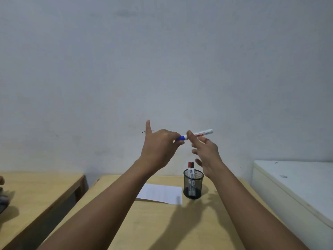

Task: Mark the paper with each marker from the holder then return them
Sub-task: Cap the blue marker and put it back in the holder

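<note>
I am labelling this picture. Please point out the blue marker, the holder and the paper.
blue marker (201,133), head view, on its white barrel.
holder (197,184), head view, on its mesh wall.
paper (162,193), head view, on its bare middle.

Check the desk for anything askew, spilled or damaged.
Nothing stands out. The paper lies flat, the holder stands upright with two markers, and both hands hold the blue marker in the air.
</note>
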The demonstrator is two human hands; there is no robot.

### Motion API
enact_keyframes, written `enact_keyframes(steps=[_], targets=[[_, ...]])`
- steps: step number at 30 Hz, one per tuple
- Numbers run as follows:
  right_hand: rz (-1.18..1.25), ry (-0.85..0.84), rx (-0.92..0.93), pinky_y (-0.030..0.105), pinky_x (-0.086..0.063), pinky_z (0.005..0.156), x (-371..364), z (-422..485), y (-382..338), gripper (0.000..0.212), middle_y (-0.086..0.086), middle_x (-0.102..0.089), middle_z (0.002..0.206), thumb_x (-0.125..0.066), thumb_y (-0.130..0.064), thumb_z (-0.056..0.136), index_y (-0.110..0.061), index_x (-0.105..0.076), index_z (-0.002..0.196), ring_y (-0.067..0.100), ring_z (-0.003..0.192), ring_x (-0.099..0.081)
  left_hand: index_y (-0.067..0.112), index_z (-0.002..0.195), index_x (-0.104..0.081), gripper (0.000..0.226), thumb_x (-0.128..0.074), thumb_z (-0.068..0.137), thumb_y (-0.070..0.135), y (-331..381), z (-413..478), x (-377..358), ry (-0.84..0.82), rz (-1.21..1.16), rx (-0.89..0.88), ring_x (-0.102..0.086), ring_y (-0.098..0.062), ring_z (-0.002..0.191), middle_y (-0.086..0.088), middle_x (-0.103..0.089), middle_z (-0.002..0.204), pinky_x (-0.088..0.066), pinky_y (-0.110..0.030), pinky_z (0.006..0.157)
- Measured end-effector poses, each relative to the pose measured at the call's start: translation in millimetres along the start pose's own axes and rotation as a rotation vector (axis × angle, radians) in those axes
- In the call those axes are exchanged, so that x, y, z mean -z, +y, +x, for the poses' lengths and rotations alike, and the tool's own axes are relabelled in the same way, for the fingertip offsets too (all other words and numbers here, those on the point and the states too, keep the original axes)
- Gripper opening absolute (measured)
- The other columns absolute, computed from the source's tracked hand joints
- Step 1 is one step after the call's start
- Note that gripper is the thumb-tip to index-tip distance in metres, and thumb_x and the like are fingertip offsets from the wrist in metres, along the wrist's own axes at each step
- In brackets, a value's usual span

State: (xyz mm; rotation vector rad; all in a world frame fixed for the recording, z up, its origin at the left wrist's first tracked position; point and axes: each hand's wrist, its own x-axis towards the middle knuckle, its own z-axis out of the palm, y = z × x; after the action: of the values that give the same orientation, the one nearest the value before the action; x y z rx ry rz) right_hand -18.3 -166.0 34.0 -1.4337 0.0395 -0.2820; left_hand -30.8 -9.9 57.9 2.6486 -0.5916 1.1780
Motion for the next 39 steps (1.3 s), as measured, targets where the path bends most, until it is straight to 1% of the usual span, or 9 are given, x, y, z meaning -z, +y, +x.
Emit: enact_keyframes(steps=[3,7,11,17,25,28,31,35,39], targets=[[-0.166,0.230,0.075,0.054,-0.036,0.115,4.6,7.9,9.0,0.128,0.005,-0.021,0.163,-0.086,-0.067,0.061,-0.025,-0.018,0.161,0.029,0.148,-0.034,0.033,0.105,-0.070,0.036,-0.046,0.093,0.058,0.9,14.1,-6.7,-0.023,-0.072,0.057,-0.064,-0.015,0.104,0.007,-0.074,0.104,-0.004,-0.055,0.118],[-0.411,0.116,0.365,0.054,-0.043,0.109,22.5,22.3,22.4,0.035,-0.015,-0.057,0.135,-0.077,-0.052,0.084,-0.036,-0.068,0.114,0.015,0.124,-0.055,0.029,0.097,-0.071,0.038,-0.048,0.092,0.059,3.0,29.4,-30.5,-0.045,-0.136,0.093,-0.064,-0.018,0.101,0.006,-0.074,0.099,-0.013,-0.053,0.116],[-0.506,-0.005,0.426,0.037,-0.054,0.086,40.0,45.1,36.1,0.010,-0.022,-0.075,0.096,-0.078,-0.036,0.088,-0.030,-0.078,0.096,0.007,0.095,-0.066,0.030,0.083,-0.072,0.036,-0.054,0.087,0.061,2.8,47.3,-69.3,-0.055,-0.305,0.150,-0.066,-0.012,0.082,0.010,-0.074,0.082,-0.035,-0.055,0.104],[-0.581,0.058,0.431,0.006,-0.043,0.062,53.9,90.2,70.2,0.009,-0.007,-0.073,0.083,-0.079,-0.020,0.088,-0.016,-0.073,0.093,-0.009,0.070,-0.061,0.031,0.086,-0.074,0.050,-0.044,0.084,0.071,6.5,67.3,-137.5,-0.112,-0.513,0.235,-0.067,-0.008,0.084,0.013,-0.075,0.092,-0.048,-0.052,0.090],[-0.710,-0.021,0.324,0.020,-0.054,0.068,65.7,125.6,119.3,0.062,-0.005,-0.067,0.090,-0.072,-0.016,0.094,-0.033,-0.043,0.146,0.011,0.076,-0.068,0.030,0.123,-0.060,0.038,-0.054,0.091,0.049,-11.4,61.6,-226.6,-0.452,-0.374,0.310,-0.055,-0.016,0.120,0.011,-0.064,0.126,-0.030,-0.056,0.107],[-0.851,-0.047,0.312,0.039,-0.049,0.089,67.7,135.9,136.6,0.053,-0.011,-0.064,0.078,-0.070,-0.022,0.095,-0.035,-0.049,0.142,0.014,0.081,-0.066,0.028,0.125,-0.059,0.039,-0.049,0.093,0.049,-14.3,60.8,-245.2,-0.574,-0.318,0.329,-0.051,-0.020,0.125,0.008,-0.061,0.131,-0.024,-0.057,0.107],[-0.965,-0.052,0.306,0.035,-0.028,0.091,68.5,140.3,145.1,0.040,-0.015,-0.063,0.075,-0.063,-0.030,0.099,-0.035,-0.052,0.138,0.014,0.091,-0.066,0.028,0.114,-0.067,0.034,-0.049,0.092,0.048,-15.5,62.5,-255.3,-0.628,-0.315,0.334,-0.052,-0.023,0.120,0.004,-0.064,0.126,-0.022,-0.056,0.101],[-0.967,-0.049,0.301,0.034,-0.024,0.092,68.5,142.6,151.4,0.036,-0.013,-0.064,0.086,-0.058,-0.032,0.102,-0.036,-0.052,0.138,0.014,0.100,-0.064,0.023,0.094,-0.075,0.027,-0.055,0.090,0.041,-14.2,64.7,-258.5,-0.635,-0.375,0.349,-0.057,-0.025,0.107,-0.002,-0.071,0.107,-0.028,-0.054,0.098],[-0.998,-0.059,0.310,0.035,-0.026,0.094,71.9,142.5,150.9,0.032,-0.010,-0.060,0.107,-0.056,-0.029,0.103,-0.034,-0.060,0.134,0.008,0.097,-0.057,0.023,0.086,-0.073,0.023,-0.058,0.086,0.040,-11.8,65.4,-260.4,-0.594,-0.438,0.368,-0.055,-0.024,0.113,-0.001,-0.068,0.115,-0.026,-0.058,0.103]])
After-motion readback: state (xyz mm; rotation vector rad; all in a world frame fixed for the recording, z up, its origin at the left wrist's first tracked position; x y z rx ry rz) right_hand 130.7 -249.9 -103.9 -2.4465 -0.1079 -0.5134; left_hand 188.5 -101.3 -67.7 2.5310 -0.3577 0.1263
